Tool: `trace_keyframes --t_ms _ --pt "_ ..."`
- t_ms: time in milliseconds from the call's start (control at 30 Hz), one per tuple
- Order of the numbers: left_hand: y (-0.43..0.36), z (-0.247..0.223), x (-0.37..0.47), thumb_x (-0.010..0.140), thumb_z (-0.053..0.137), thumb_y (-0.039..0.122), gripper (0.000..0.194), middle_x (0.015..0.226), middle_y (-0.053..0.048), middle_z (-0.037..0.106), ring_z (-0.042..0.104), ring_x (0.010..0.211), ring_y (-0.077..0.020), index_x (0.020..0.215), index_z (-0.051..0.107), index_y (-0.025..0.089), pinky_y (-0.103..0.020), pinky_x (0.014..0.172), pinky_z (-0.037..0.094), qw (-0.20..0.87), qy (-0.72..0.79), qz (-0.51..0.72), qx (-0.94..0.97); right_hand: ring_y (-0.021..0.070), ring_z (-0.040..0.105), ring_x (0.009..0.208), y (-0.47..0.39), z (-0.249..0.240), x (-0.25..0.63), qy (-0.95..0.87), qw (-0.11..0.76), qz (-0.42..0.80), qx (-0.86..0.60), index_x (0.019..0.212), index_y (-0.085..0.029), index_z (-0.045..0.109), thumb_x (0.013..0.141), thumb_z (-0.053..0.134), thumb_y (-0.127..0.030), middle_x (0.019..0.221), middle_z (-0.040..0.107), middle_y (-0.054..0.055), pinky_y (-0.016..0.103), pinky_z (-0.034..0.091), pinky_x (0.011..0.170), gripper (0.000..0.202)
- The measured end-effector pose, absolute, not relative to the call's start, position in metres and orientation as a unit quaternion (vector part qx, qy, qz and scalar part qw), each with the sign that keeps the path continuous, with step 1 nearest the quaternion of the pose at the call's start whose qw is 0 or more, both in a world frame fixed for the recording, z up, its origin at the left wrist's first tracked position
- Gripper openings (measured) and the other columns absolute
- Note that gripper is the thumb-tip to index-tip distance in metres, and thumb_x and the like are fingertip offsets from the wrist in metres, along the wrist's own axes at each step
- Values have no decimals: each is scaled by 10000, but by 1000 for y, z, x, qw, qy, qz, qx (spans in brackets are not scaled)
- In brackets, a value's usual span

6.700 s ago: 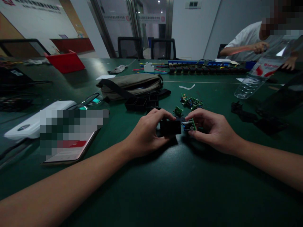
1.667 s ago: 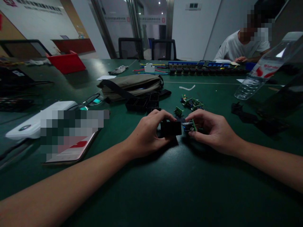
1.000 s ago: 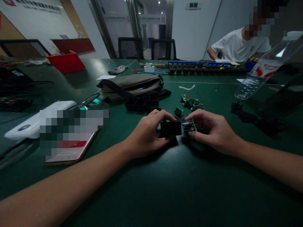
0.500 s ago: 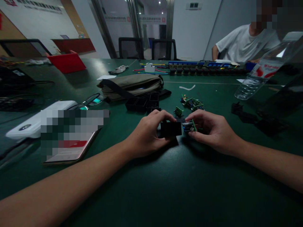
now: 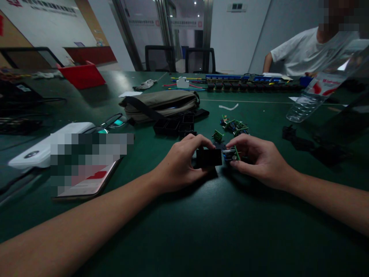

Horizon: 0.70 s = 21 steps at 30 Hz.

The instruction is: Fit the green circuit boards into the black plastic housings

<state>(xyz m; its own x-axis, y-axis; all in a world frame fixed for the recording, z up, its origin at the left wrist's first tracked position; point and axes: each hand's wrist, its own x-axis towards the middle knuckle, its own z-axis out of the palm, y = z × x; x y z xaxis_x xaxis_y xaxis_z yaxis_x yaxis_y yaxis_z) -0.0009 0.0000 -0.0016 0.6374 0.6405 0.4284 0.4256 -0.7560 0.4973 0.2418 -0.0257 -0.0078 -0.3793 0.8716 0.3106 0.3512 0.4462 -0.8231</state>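
Note:
My left hand [image 5: 184, 163] is closed on a small black plastic housing [image 5: 209, 157], thumb below and fingers above. Between the thumb and fingers of my right hand [image 5: 256, 157] is a green circuit board [image 5: 236, 152] with small components facing the housing. Board and housing are side by side, with a narrow gap between them. Just beyond my hands, a loose circuit board [image 5: 218, 135] stands on the green table, and a heap of several more boards [image 5: 235, 125] lies behind it. More black housings [image 5: 170, 127] are grouped beyond my left hand.
A grey-green pouch [image 5: 161, 105] lies beyond the housings. On the left are a phone [image 5: 98, 181], a white device [image 5: 31, 154] and glasses [image 5: 113, 121]. A plastic bottle [image 5: 314, 92] and dark parts [image 5: 305, 144] are on the right. Across the table sits a person in a white shirt [image 5: 305, 52].
My hands, the housing and the circuit board hold nearly the same positions. The person across the table has shifted a little to the right.

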Motion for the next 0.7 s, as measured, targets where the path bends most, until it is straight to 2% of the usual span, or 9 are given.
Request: trace_keyframes --t_ms 200,367,700 --pt "-1 0 0 758 752 211 372 1047 -55 680 646 952 -192 1092 593 169 -316 797 529 181 303 299 886 132 582 694 -25 -9 241 -758 384 342 -402 1080 -167 621 788 726 -204 865 623 21 258 487 589 312" --pt "-1 0 0 761 748 216 371 1052 -57 683 651 954 -193 1095 593 172 -319 804 531 184 306 301 884 160 609 775 -26 -8 242 -757 385 339 -404 1080 -170 625 789 723 -215 929 637 46 270 491 611 310" --pt "-2 0 0 765 746 232 366 1051 -62 684 651 949 -193 1095 599 172 -320 802 534 187 314 296 883 149 596 745 -25 -9 241 -757 383 342 -404 1085 -172 622 789 725 -208 906 637 37 264 496 603 315"
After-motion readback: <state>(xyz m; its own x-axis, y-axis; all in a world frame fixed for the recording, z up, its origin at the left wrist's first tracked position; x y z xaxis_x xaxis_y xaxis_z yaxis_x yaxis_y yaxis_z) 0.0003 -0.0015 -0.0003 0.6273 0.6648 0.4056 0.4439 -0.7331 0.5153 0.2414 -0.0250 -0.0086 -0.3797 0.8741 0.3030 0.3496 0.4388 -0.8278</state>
